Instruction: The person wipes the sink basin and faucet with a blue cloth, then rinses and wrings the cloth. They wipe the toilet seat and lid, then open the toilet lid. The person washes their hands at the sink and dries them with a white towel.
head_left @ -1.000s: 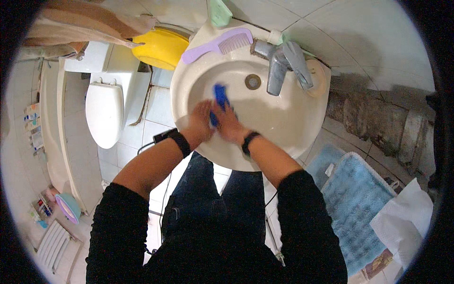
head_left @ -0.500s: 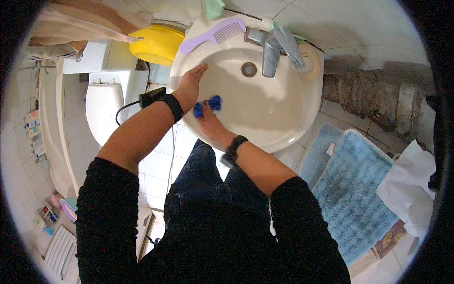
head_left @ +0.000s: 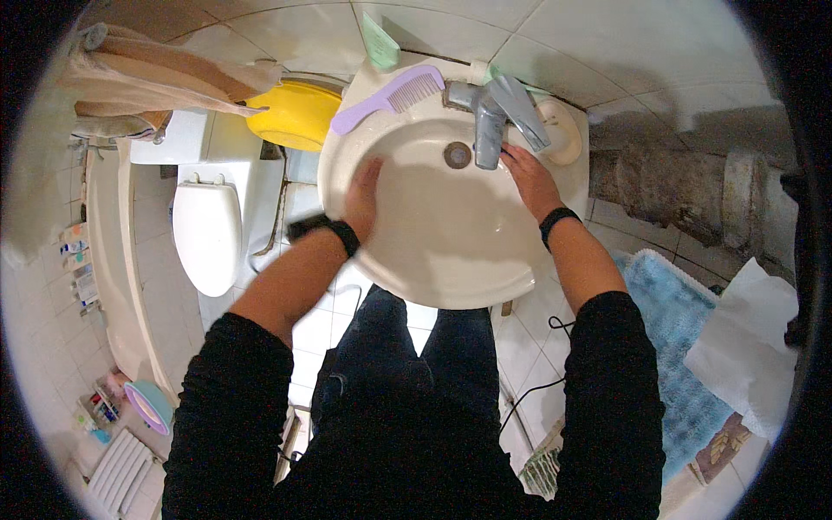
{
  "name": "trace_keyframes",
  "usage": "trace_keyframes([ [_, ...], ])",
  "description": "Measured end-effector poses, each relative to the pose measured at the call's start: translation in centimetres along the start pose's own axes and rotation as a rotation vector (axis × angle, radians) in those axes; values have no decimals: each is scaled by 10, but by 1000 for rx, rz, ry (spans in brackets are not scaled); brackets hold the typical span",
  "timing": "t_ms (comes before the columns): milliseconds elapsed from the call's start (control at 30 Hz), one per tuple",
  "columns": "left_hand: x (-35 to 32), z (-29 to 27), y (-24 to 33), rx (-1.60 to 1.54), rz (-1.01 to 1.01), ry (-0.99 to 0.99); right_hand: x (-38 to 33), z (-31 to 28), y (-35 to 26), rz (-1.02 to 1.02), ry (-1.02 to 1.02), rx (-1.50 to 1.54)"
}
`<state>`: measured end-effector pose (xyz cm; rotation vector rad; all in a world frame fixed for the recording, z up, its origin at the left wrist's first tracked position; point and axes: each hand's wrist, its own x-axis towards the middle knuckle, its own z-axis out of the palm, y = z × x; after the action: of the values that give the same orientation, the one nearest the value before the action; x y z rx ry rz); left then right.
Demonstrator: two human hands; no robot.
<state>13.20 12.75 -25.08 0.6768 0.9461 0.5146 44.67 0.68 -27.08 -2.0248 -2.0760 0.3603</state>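
My left hand (head_left: 364, 197) is over the left side of the cream washbasin (head_left: 464, 269), by its rim, fingers stretched out toward the back. Seen edge-on, it shows nothing in it. My right hand (head_left: 535, 184) is at the basin's right side, fingers close together, their tips just beside the metal faucet (head_left: 490, 130). The palm is turned away, so whatever may be under those fingers is hidden. No blue scrubber shows in the basin. Behind my left hand a light purple comb (head_left: 381, 100) lies on the back-left ledge. A pale soap dish (head_left: 562, 134) sits right of the faucet.
A yellow basin (head_left: 295, 115) and a white toilet (head_left: 206, 238) stand to the left. On the right are a blue mat (head_left: 680, 347) and a white cloth (head_left: 745, 342). A thick pipe (head_left: 659, 191) runs along the right wall. A black cable (head_left: 530, 392) hangs near my right leg.
My right hand has moved from the basin's front-left edge to the faucet. The blue scrubber it held has gone from sight. The view has shifted, and my left hand stays at the left rim.
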Motion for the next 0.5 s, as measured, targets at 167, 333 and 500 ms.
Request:
trace_keyframes([
  [167,17,5,44,178,-224,-161,-70,-4,-50,414,-352,-42],
  [333,-38,3,18,1895,-82,-455,-109,4,-107,153,-904,114],
  [500,-46,-17,-2,2155,16,-477,8,-24,-33,-31,-298,-471],
])
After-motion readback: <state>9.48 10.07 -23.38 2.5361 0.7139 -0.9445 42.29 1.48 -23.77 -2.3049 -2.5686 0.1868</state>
